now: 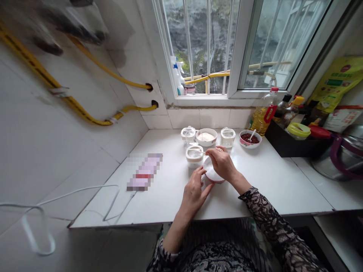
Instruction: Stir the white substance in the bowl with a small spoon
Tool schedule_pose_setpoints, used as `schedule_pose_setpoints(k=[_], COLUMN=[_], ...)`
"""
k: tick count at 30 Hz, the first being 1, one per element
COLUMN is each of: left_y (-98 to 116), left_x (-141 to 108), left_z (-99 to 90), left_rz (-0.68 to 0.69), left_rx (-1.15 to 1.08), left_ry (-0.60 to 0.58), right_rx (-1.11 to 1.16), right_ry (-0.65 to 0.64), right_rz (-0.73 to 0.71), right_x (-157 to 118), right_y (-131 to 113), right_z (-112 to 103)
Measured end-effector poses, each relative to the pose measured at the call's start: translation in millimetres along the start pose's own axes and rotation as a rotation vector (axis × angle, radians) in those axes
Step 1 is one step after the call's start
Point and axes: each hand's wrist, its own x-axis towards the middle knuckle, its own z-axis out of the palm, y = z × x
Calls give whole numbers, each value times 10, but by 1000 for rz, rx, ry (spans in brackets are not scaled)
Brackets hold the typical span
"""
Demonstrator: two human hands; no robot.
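Lace sleeves [279, 223] nearest my camera end in the right hand [222, 163] gripping a round white container [211, 170] from above and the left hand [194, 192] curled against its rim, mid-surface [263, 189] toward the front edge, just beside a small lidded jar [194, 155].

And here a round white tub [211, 170] is being gripped, the left hand [194, 192] at its side, the right hand [222, 163] over its top! A lidded jar [194, 156] is seen just beside, at 11 o'clock; a bowl of dark red spice [250, 142] is set at 2 o'clock.
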Motion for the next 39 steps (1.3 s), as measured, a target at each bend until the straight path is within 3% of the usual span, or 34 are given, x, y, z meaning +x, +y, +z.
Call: schedule_pose_setpoints(k=[3, 6, 10, 16, 21, 30, 39], left_y=[-1, -2, -2, -5, -10, 3, -1], left_x=[-2, -2, 0, 0, -3, 5, -1], left_z=[-1, -3, -7, -10, -7, -15, -10], left_rz=[-9, -13, -12, 1, 6, 5, 0], left_rx=[-9, -11, -12, 5, 0, -14, -11], left_ry=[-5, -10, -11, -13, -6, -4, 2], right_rx=[1, 76, 120, -3, 158, 529, 601], right_ry=[72, 144, 134, 37, -18, 65, 117], right_rz=[50, 221, 340, 324, 431, 666, 741], right_x=[-5, -16, -33, -45, -54, -10, 17], right_y=[17, 73, 154, 120, 95, 186, 263], right_z=[-89, -216, -319, -216, -116, -151, -226])
